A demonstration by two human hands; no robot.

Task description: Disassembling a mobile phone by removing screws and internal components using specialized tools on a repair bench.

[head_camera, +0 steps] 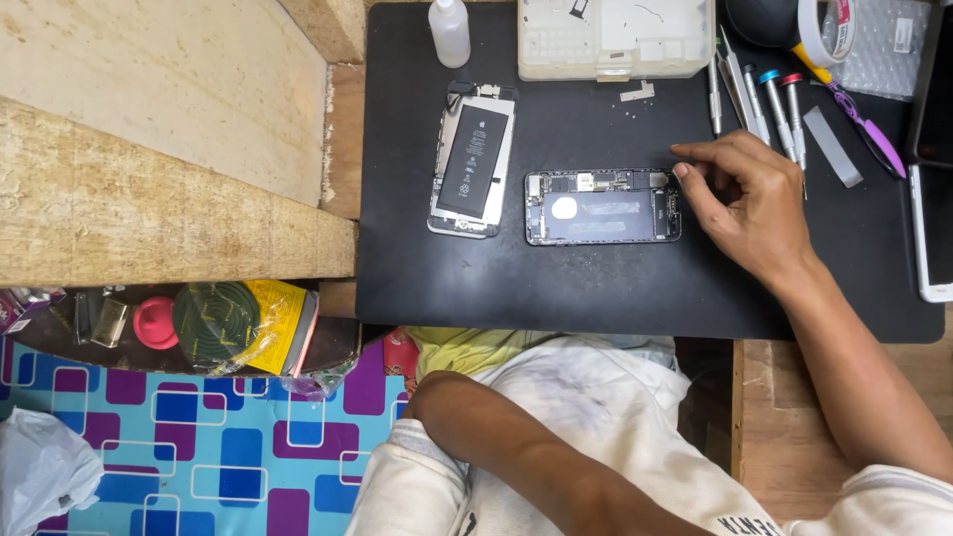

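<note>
An opened phone body (601,206) lies flat in the middle of a black mat (596,288), its boards and shield showing. My right hand (749,203) rests at its right end, index finger and thumb drawn together over the top right corner. I cannot tell whether they pinch a small part. A second opened phone (474,159) with a black battery lies upright to the left, apart from the hand. My left forearm (496,437) crosses my lap below the table edge; the left hand itself is out of sight.
At the mat's back stand a small plastic bottle (449,32) and a cream parts tray (615,40). Several screwdrivers (774,99), a tape roll (829,28), a purple tool (874,134) and a white phone (931,233) lie right. Wooden boards (149,149) fill the left.
</note>
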